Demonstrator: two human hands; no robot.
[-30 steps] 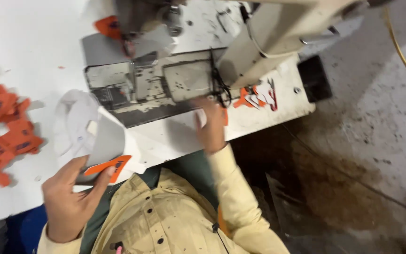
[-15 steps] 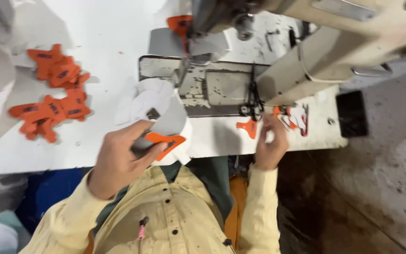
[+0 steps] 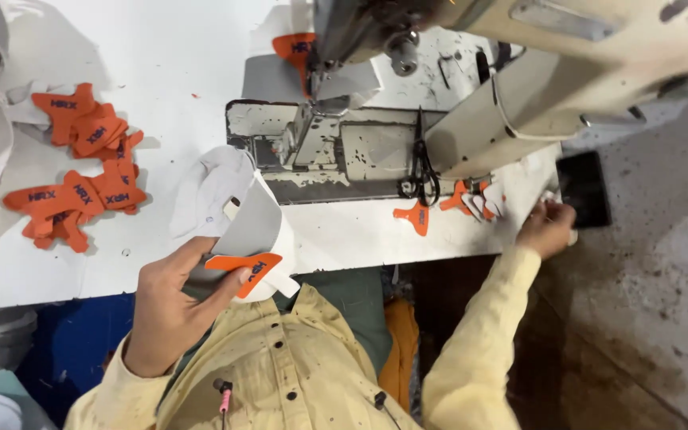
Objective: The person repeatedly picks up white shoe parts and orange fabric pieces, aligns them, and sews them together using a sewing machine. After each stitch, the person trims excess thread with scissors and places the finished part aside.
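We're looking down over the worker's yellow shirt (image 3: 280, 374) at a white table (image 3: 161, 56) filling the upper left of the frame. Low and left of centre, the left hand (image 3: 173, 306) is closed around a white and grey fabric piece (image 3: 236, 207), thumb pressing an orange patch (image 3: 244, 267) flat against its lower edge. The patch sits right at the table's near edge, just above the shirt collar.

Over on the right, the right hand (image 3: 547, 227) reaches out to the table's far right corner, fingers curled in. It's touching something small and pale there, but we cannot tell whether it has a grip on it. Just beside it lies a black flat object (image 3: 583, 187), at the table's edge above the concrete floor (image 3: 654, 318).

Left of that hand, a few loose orange and white pieces (image 3: 471, 199) lie on the table, one orange tab (image 3: 414, 215) slightly apart from them. Black snips (image 3: 420, 163) rest on the sewing machine (image 3: 344, 147) bed at centre, the machine's cream arm (image 3: 567, 72) sweeping across the upper right.

At far left, a heap of orange patches (image 3: 81, 167) lies on the table, well apart from both hands. One more orange piece (image 3: 295, 48) peeks out behind the machine head at top centre.
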